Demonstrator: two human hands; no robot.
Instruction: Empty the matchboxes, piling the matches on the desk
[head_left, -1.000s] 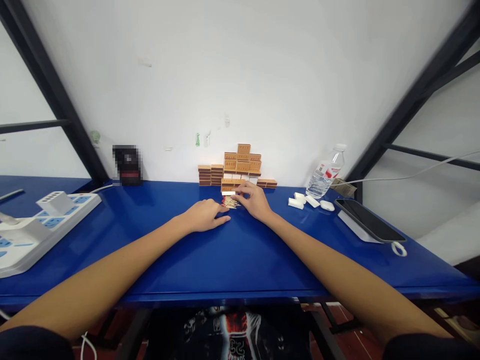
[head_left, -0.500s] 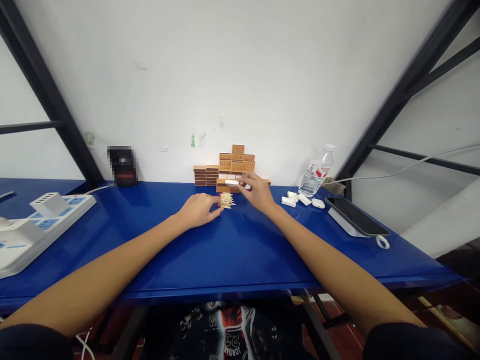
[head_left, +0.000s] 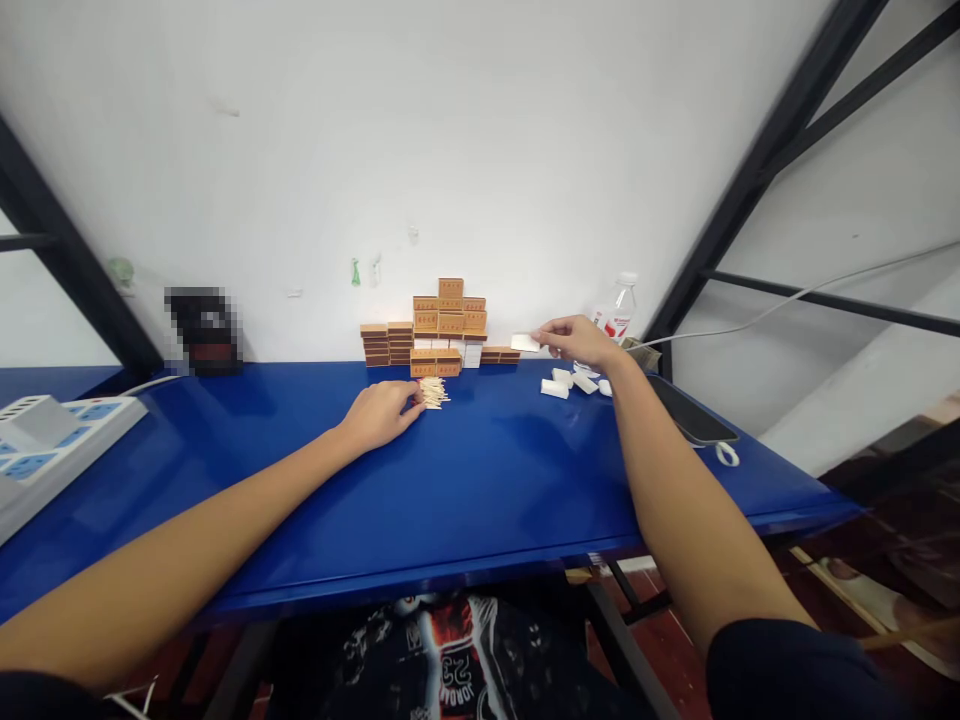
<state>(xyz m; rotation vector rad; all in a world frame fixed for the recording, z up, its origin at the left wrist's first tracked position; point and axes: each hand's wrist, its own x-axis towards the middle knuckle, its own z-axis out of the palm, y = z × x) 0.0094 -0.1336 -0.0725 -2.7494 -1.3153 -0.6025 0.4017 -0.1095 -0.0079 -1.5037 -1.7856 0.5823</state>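
My left hand (head_left: 382,412) rests on the blue table (head_left: 480,480) with its fingers curled against a small heap of matches (head_left: 433,392). Whether it grips any matches I cannot make out. My right hand (head_left: 579,341) is raised above the table at the right, pinching a small white matchbox tray (head_left: 524,343). Below it lie several more white trays (head_left: 568,382). A stack of brown matchboxes (head_left: 444,329) stands against the wall behind the matches.
A water bottle (head_left: 616,306) stands behind my right hand and a dark phone (head_left: 688,410) lies at the right. A white power strip (head_left: 52,440) sits at the far left. A dark blurred object (head_left: 202,326) is by the wall. Black frame bars rise on both sides.
My right hand has lifted the white tray from beside the matchbox stack and carried it to the right, above the other trays. The view has swung right. My left hand stays by the matches.
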